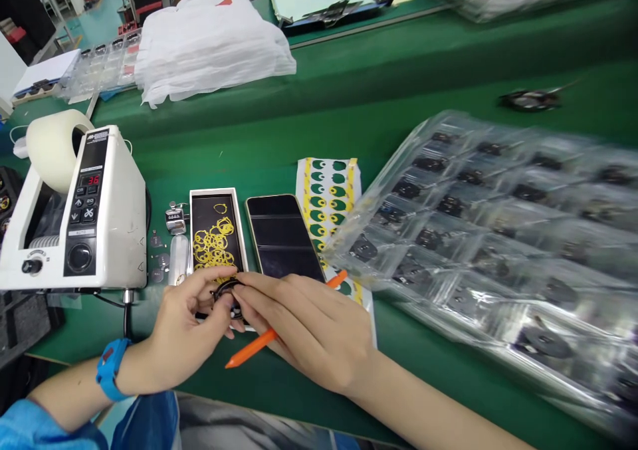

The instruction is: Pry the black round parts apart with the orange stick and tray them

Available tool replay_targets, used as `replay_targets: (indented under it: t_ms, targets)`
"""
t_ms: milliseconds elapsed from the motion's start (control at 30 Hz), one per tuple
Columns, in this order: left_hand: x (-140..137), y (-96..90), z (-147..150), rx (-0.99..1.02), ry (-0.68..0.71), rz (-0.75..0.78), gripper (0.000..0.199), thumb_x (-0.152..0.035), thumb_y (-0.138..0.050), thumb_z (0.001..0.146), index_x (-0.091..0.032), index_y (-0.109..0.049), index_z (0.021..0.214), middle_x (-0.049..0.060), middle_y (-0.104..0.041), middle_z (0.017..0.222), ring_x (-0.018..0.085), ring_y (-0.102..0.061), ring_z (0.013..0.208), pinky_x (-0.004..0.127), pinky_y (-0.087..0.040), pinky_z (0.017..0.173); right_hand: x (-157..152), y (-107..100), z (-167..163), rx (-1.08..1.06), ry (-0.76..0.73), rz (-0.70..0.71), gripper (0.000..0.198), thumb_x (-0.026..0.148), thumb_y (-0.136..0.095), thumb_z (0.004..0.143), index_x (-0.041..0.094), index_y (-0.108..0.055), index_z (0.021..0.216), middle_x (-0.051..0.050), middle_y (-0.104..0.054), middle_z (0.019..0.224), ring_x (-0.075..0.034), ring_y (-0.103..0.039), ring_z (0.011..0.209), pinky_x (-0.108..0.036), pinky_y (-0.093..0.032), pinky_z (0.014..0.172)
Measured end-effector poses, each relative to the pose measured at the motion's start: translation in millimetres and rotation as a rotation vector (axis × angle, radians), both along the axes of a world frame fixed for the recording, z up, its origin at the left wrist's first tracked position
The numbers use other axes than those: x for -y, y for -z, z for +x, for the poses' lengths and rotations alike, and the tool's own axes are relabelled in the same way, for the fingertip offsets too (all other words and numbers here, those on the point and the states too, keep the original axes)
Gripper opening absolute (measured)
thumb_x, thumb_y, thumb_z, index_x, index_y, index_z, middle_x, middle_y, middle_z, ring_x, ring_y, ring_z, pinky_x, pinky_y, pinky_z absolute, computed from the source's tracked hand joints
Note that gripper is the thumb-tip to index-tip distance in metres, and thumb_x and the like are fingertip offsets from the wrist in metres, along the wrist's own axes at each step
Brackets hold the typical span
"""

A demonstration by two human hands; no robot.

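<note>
Near the closest edge of the bench (259, 393), the left hand (187, 327) pinches a small dark round part (228, 290), which the right hand (319, 327) touches with its fingertips, an orange pen (252, 349) caught in its grip. Farther from that edge lie a box (202, 209) of yellow rings (214, 245) and a phone (284, 237), side by side; toward the far edge rests a white stack (214, 44).

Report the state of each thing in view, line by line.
Left hand, closed on a small dark part
Right hand, fingers at the same part
Orange pen, tucked in right hand
Tape machine, lit, reading 36
Phone, screen dark
Box, open, yellow rings inside
Tally counter, digits too small to read
Clear tray, loaded with dark pieces
</note>
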State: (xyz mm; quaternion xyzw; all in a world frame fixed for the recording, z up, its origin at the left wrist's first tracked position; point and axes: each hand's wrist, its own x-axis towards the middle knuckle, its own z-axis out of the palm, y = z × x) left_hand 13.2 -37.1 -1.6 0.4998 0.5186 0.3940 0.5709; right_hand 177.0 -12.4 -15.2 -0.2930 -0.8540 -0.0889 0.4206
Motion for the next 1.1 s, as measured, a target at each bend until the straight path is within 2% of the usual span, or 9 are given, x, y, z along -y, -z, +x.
replay_targets:
  t_ms: [200,400,633,867,1100]
  targets:
    - [1.3,1.7,-1.1,-0.068,0.012,0.035,0.026,-0.02,-0.055,0.087,-0.018,-0.065,0.111,0.0,-0.065,0.066,0.013,-0.065,0.057,0.021,-0.056,0.057,0.9,2.8,-1.8,-0.011,0.017,-0.002,0.014,0.009,-0.047,0.094,0.01,-0.062,0.096,-0.014,-0.074,0.086,-0.018,-0.058,0.06,-0.031,-0.047,0.052]
    - [0.0,1.6,0.2,0.005,0.004,-0.027,0.023,-0.023,-0.057,0.086,-0.017,-0.063,0.107,0.001,-0.065,0.067,0.012,-0.065,0.056,0.02,-0.055,0.056,-1.6,2.3,1.6,0.019,-0.043,0.015,0.015,0.008,-0.048,0.093,0.009,-0.063,0.094,-0.014,-0.073,0.084,-0.019,-0.057,0.061,-0.032,-0.046,0.05]
    - [-0.9,-0.6,2.1,0.02,-0.007,-0.024,0.019,-0.026,-0.062,0.084,-0.015,-0.062,0.099,0.0,-0.064,0.064,0.011,-0.064,0.054,0.02,-0.056,0.056,3.1,2.6,-1.4,-0.017,0.038,-0.005,0.014,0.009,-0.048,0.093,0.011,-0.061,0.098,-0.014,-0.074,0.085,-0.018,-0.059,0.061,-0.03,-0.049,0.052]
    - [-1.1,0.3,3.6,0.105,-0.026,-0.078,0.016,-0.028,-0.065,0.083,-0.017,-0.056,0.089,-0.003,-0.059,0.059,0.01,-0.062,0.053,0.019,-0.056,0.057,2.2,3.9,-3.1,-0.047,0.037,0.004,0.014,0.009,-0.048,0.093,0.014,-0.061,0.096,-0.011,-0.074,0.082,-0.016,-0.06,0.059,-0.028,-0.05,0.052]
    - [3.0,1.2,0.3,0.019,-0.003,0.053,0.011,-0.022,-0.057,0.087,-0.018,-0.056,0.098,-0.002,-0.062,0.065,0.009,-0.061,0.057,0.018,-0.055,0.058,2.3,1.6,1.1,-0.047,0.002,-0.025,0.014,0.01,-0.049,0.093,0.015,-0.062,0.095,-0.01,-0.075,0.084,-0.016,-0.061,0.06,-0.028,-0.051,0.05]
